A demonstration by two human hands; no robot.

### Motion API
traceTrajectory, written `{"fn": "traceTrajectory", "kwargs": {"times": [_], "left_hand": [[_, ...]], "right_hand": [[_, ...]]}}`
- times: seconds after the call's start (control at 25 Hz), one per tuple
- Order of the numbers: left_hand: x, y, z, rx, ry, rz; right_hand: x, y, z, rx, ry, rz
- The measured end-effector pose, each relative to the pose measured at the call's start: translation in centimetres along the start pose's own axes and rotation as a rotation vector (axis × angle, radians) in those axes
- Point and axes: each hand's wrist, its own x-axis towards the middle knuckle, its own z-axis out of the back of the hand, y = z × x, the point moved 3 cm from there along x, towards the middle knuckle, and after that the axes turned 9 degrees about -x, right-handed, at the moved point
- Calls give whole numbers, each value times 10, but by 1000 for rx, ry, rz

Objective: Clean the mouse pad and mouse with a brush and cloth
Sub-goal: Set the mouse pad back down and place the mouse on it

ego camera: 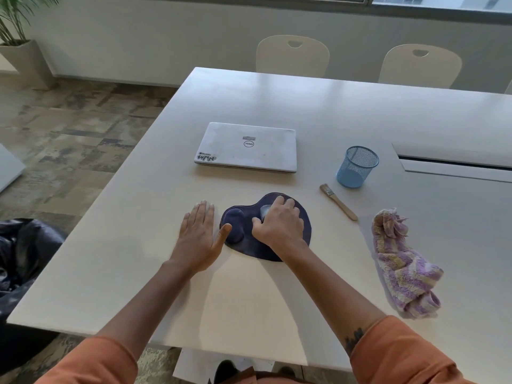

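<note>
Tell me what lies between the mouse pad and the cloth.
In the head view, only the brush lies between the mouse pad and the cloth, on the table.

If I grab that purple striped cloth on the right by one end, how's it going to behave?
The cloth lies bunched in soft folds on the table, so it will probably go floppy and hang, not keep its shape. Its fluffy pile suggests that it is light for its bulk and easy to grip. Pushed, it would likely crumple or drag rather than slide cleanly.
</note>
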Motion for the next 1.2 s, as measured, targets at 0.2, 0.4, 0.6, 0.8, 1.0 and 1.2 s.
{"fn": "traceTrajectory", "kwargs": {"times": [0.2,0.4,0.6,0.8,1.0,1.2], "left_hand": [[8,-7,2,3,0,-17],[27,-31,4,-12,-16,-82],[54,-81,0,-10,15,-175],[81,-136,-14,15,116,-291],[98,-178,-31,58,193,-351],[104,-199,-40,91,238,-364]], "right_hand": [[12,-11,14,49,-65,2],[52,-51,37,-29,-172,8],[83,-101,44,-154,-131,-23],[95,-132,38,-187,-120,-37],[98,-141,35,-162,-135,-24],[102,-138,38,-143,-212,-39]]}}
